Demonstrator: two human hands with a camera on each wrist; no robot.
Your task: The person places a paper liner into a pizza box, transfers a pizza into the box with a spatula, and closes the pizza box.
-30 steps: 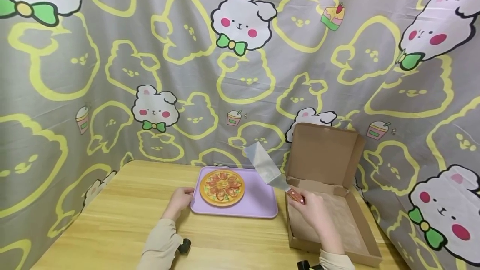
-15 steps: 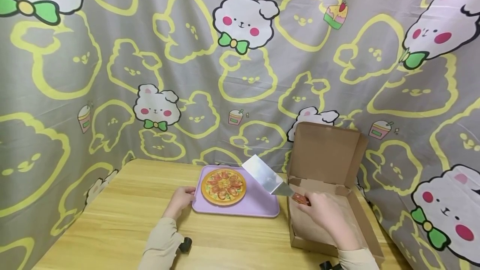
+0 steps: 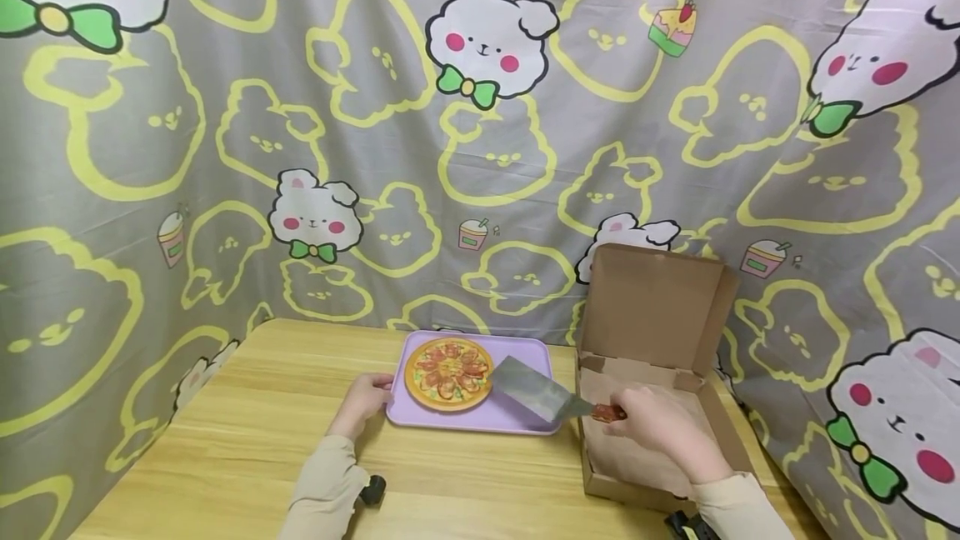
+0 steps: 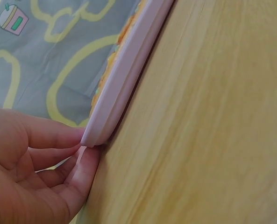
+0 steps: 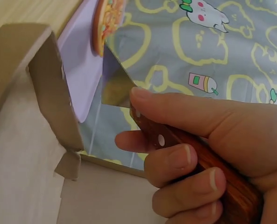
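A round pizza (image 3: 448, 374) with a ring of toppings lies on the left half of a lilac tray (image 3: 517, 423). At the tray's left end my left hand (image 3: 365, 398) pinches the rim; the left wrist view shows the thumb below and the index finger on the edge (image 4: 101, 128). My right hand (image 3: 651, 419) grips the riveted wooden handle (image 5: 175, 140) of a pizza spatula. Its flat metal blade (image 3: 531, 390) reaches left over the tray's right half, its front edge close beside the pizza's right side.
An open cardboard pizza box (image 3: 592, 486) stands right of the tray, lid (image 3: 652, 307) raised at the back, under my right forearm. Behind the wooden table (image 3: 247, 440) hangs a patterned grey curtain (image 3: 405, 273).
The spatula's blade has come down from above the tray's back edge to low over its right half, beside the pizza. My right hand shifted slightly right; the left hand stays at the tray.
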